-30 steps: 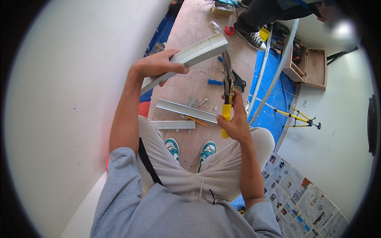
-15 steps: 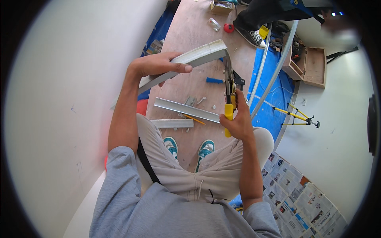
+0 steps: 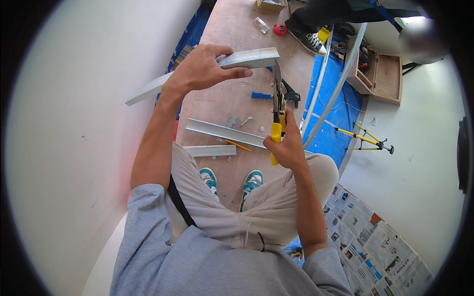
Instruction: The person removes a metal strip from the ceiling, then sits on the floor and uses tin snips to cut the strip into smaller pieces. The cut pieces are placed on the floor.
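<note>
My left hand (image 3: 200, 69) grips a long galvanised metal profile (image 3: 254, 57) held raised over the plywood board, its far-left part reaching toward the white wall. My right hand (image 3: 289, 143) is closed on the yellow handles of metal snips (image 3: 276, 133), whose dark jaws rise to the right end of the profile and touch it. Below lie a loose metal channel (image 3: 222, 130), a shorter metal piece (image 3: 210, 151), a yellow pencil (image 3: 237, 145) and several scraps. A blue-handled tool (image 3: 260, 95) and a black tool (image 3: 291, 93) lie near the snips.
The plywood board (image 3: 222, 29) holds a red tape measure (image 3: 279, 30) and cardboard box (image 3: 269, 7). Another person's leg and sneaker (image 3: 311, 42) stand top right, beside long rails (image 3: 340, 79), a wooden case (image 3: 385, 79), blue sheeting (image 3: 326, 143) and a yellow tripod (image 3: 360, 140).
My left hand has moved upward along with the profile, which now lies flatter. My right hand and the snips have shifted slightly up and left. The other person's leg has shifted slightly.
</note>
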Demonstrator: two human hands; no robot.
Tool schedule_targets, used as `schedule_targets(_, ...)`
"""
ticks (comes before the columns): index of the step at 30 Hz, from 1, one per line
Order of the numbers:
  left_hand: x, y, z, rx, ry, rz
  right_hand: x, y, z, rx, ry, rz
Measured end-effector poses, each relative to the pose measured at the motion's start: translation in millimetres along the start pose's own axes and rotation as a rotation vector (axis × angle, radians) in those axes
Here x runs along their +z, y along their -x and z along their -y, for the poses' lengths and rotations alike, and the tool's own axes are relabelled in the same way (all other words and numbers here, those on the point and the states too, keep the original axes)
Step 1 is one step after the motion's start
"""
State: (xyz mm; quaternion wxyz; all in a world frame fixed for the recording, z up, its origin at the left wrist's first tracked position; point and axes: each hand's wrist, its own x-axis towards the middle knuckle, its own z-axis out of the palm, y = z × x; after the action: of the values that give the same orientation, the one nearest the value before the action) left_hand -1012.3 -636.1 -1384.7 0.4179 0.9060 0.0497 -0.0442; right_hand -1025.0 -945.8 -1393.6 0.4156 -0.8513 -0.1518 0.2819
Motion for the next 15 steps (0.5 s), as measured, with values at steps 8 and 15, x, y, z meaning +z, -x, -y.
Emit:
schedule_targets(8, 2.7, 2.9, -15.3, -0.016, -0.116, -0.096, 5.4, -3.4, -6.1, 0.005, -0.046, 0.015)
schedule_targets(15, -2.2, 5.8, -16.2, -0.045, -0.098, -0.069, 8.0, -2.2, 3.9, 0.047, -0.081, 0.087)
